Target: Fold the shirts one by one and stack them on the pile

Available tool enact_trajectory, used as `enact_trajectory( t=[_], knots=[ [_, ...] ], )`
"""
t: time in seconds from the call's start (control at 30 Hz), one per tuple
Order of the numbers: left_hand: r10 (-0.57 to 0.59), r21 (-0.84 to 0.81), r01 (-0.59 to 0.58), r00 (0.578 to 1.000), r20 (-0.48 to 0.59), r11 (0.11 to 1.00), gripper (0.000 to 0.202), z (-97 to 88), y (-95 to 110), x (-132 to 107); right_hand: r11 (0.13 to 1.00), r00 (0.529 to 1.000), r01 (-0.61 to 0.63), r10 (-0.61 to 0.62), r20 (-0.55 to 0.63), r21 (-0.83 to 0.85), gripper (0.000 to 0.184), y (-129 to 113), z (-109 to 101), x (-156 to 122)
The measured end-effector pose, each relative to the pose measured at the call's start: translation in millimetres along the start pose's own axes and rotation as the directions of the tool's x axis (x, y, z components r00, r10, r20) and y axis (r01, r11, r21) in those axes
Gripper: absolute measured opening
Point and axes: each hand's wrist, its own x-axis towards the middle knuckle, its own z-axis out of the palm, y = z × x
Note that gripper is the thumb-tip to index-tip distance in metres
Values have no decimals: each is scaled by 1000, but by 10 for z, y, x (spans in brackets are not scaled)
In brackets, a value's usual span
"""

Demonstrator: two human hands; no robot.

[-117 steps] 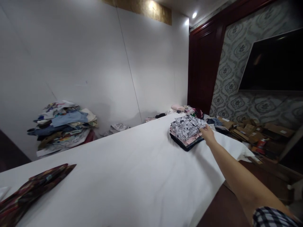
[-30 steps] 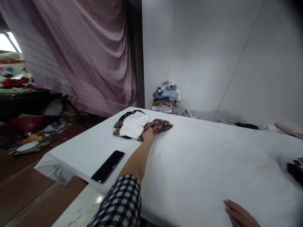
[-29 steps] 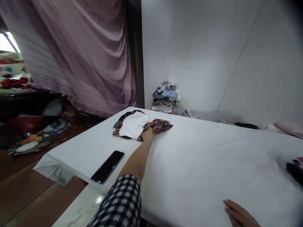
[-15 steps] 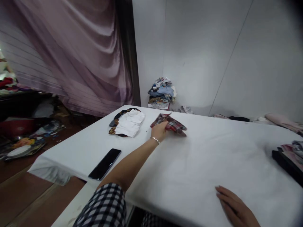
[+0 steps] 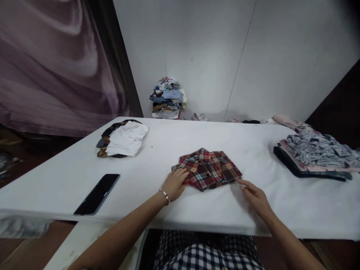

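A small red and brown plaid shirt (image 5: 209, 170) lies folded on the white-covered table, its collar and dark buttons facing up. My left hand (image 5: 174, 183), with a silver bracelet at the wrist, has its fingers over the shirt's left edge and its thumb near the lower side, gripping the cloth there. At the lower right corner of the shirt, my right hand (image 5: 254, 195) pinches the edge between thumb and fingers.
A black phone (image 5: 97, 194) lies at the table's front left. Behind it is a white garment (image 5: 128, 138) on dark patterned clothes. Folded clothes (image 5: 317, 152) are stacked at the right. Another clothes pile (image 5: 168, 98) stands by the wall beyond the white table (image 5: 157, 213).
The plaid shirt has come from the table's far side toward me, and it now lies flatter. My right hand has moved from the bare tablecloth to the shirt's corner. The view has turned right.
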Motion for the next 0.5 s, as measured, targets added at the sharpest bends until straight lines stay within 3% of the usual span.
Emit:
enact_trajectory(
  t=[0.13,0.27,0.37,0.5],
  knots=[
    [-41,-119,21,985,-165,993,41,33,27,-206,989,987,-122,113,-117,-78,55,95,-122,377],
    [-135,-219,67,941,-310,974,31,121,56,-330,964,975,-220,216,-44,-152,62,130,-128,724],
    [-259,-274,166,901,-349,947,29,148,48,-317,953,964,-258,265,21,-161,63,44,-76,889],
    [-397,-318,296,858,-325,901,34,141,33,-219,945,955,-290,296,19,-154,58,-137,-11,1036]
  ],
)
